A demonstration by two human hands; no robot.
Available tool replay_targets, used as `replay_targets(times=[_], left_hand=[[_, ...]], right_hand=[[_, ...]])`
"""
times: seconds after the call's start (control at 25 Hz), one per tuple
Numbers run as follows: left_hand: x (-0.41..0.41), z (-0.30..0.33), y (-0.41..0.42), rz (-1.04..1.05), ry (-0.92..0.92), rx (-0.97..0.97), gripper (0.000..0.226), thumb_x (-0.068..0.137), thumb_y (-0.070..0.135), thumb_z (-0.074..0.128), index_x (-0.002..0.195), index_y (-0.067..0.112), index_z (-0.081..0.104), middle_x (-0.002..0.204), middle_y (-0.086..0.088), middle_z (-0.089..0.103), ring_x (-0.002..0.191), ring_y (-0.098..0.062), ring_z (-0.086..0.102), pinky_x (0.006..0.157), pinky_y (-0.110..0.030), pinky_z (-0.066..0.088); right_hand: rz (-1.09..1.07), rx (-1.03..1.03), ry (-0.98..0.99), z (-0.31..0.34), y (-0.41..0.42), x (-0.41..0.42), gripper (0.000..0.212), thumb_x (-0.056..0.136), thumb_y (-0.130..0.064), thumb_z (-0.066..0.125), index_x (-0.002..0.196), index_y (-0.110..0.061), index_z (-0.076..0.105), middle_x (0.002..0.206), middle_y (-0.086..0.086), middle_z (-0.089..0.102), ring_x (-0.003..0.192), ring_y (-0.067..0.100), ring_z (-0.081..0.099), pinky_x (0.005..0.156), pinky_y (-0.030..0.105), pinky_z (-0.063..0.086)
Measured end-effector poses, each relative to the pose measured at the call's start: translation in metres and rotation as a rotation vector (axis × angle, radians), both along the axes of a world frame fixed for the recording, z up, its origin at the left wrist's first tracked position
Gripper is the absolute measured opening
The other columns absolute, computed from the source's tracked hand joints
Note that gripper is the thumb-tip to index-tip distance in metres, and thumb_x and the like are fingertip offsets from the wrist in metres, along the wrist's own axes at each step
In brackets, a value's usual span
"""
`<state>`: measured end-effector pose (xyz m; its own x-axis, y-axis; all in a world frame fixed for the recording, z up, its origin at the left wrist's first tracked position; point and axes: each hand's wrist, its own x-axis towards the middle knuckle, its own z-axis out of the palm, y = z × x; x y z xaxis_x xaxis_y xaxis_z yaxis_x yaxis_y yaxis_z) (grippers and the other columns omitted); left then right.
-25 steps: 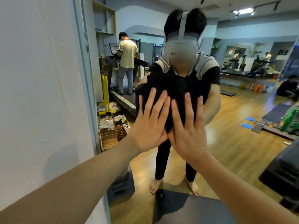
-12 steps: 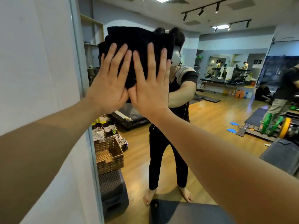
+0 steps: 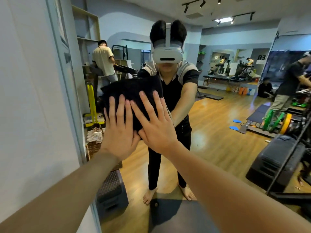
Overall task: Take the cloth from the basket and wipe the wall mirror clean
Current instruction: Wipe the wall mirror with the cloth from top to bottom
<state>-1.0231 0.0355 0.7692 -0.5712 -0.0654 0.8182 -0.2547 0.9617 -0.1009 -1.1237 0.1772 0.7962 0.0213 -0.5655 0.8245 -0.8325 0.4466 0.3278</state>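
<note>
Head view: I am pressing both palms flat on the cloth [image 3: 133, 91] to spread even pressure against the mirror [image 3: 218, 115]. My left hand [image 3: 120, 132] and right hand [image 3: 157, 126] are lying side by side, fingers straight and fanned, gripping nothing. The cloth is sitting mid-mirror, near its left frame; it is looking dark, thick, folded, soft-napped. The glass is reading smooth and reflective. The woven basket [image 3: 93, 147] is showing low at the left, in reflection.
</note>
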Motion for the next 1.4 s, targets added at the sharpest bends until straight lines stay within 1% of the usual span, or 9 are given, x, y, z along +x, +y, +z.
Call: replay_targets(times=[0.16,0.28,0.44,0.64,0.76,0.96,1.12,1.28,1.4], left_hand=[[-0.034,-0.005,0.075,-0.006,-0.055,0.039,0.099,0.099,0.048,0.050,0.161,-0.005,-0.006,0.169,-0.029,-0.011,0.156,-0.051,-0.010,0.122,-0.071,0.018],[-0.062,0.021,0.115,-0.053,-0.043,0.018,0.098,0.097,0.048,0.048,0.162,-0.002,-0.005,0.170,-0.027,-0.009,0.156,-0.049,-0.010,0.122,-0.071,0.019],[-0.090,0.088,0.149,-0.084,0.011,-0.017,0.095,0.095,0.049,0.042,0.163,0.000,-0.003,0.171,-0.025,-0.007,0.157,-0.047,-0.010,0.122,-0.071,0.014],[-0.117,0.212,0.183,-0.133,0.103,-0.099,0.091,0.094,0.046,0.040,0.164,0.005,-0.001,0.172,-0.022,-0.004,0.158,-0.044,-0.006,0.124,-0.070,0.009],[-0.127,0.251,0.188,-0.140,0.131,-0.147,0.091,0.094,0.044,0.043,0.165,0.005,0.003,0.172,-0.021,-0.001,0.158,-0.044,-0.004,0.124,-0.069,0.009],[-0.134,0.194,0.178,-0.195,0.201,-0.200,0.090,0.093,0.040,0.055,0.163,0.000,0.015,0.171,-0.024,0.010,0.158,-0.047,0.003,0.125,-0.067,0.008],[-0.137,0.106,0.182,-0.236,0.168,-0.228,0.090,0.094,0.044,0.059,0.162,-0.001,0.019,0.170,-0.024,0.013,0.157,-0.048,0.006,0.124,-0.070,0.010],[-0.136,0.009,0.192,-0.208,0.096,-0.222,0.091,0.095,0.046,0.059,0.162,-0.001,0.018,0.170,-0.023,0.010,0.157,-0.048,0.005,0.123,-0.071,0.011],[-0.137,-0.033,0.212,-0.164,0.034,-0.206,0.093,0.094,0.043,0.061,0.163,-0.001,0.016,0.170,-0.023,0.005,0.157,-0.048,0.001,0.123,-0.072,0.009]], right_hand=[[-0.030,0.017,-0.022,-0.006,0.070,-0.034,0.066,0.102,-0.041,0.043,0.163,-0.017,0.032,0.171,0.017,0.019,0.158,0.047,0.009,0.126,0.062,0.020],[-0.078,0.010,-0.009,0.017,0.114,-0.058,0.067,0.102,-0.039,0.045,0.164,-0.018,0.029,0.172,0.017,0.013,0.159,0.046,0.005,0.126,0.063,0.020],[-0.129,-0.054,0.029,0.082,0.148,-0.080,0.069,0.102,-0.038,0.047,0.165,-0.017,0.028,0.172,0.018,0.011,0.159,0.047,0.005,0.129,0.060,0.010],[-0.192,-0.166,0.064,0.197,0.176,-0.101,0.074,0.097,-0.029,0.047,0.166,-0.016,0.023,0.171,0.022,0.014,0.158,0.049,0.005,0.130,0.060,0.007],[-0.173,-0.238,0.068,0.232,0.183,-0.110,0.073,0.098,-0.029,0.049,0.165,-0.016,0.025,0.171,0.021,0.016,0.158,0.048,0.006,0.130,0.058,0.006],[-0.085,-0.324,0.062,0.174,0.180,-0.114,0.066,0.099,-0.032,0.045,0.161,-0.012,0.037,0.169,0.024,0.023,0.157,0.049,0.012,0.129,0.060,0.012],[-0.073,-0.310,0.004,0.079,0.190,-0.118,0.066,0.098,-0.033,0.044,0.160,-0.010,0.039,0.168,0.025,0.024,0.156,0.051,0.012,0.128,0.061,0.014],[-0.082,-0.237,-0.064,-0.019,0.203,-0.116,0.063,0.106,-0.043,0.029,0.161,-0.012,0.037,0.168,0.024,0.021,0.157,0.050,0.008,0.129,0.061,0.013],[-0.106,-0.165,-0.077,-0.061,0.222,-0.122,0.065,0.105,-0.042,0.041,0.163,-0.014,0.030,0.170,0.023,0.016,0.158,0.049,0.006,0.129,0.060,0.009]])
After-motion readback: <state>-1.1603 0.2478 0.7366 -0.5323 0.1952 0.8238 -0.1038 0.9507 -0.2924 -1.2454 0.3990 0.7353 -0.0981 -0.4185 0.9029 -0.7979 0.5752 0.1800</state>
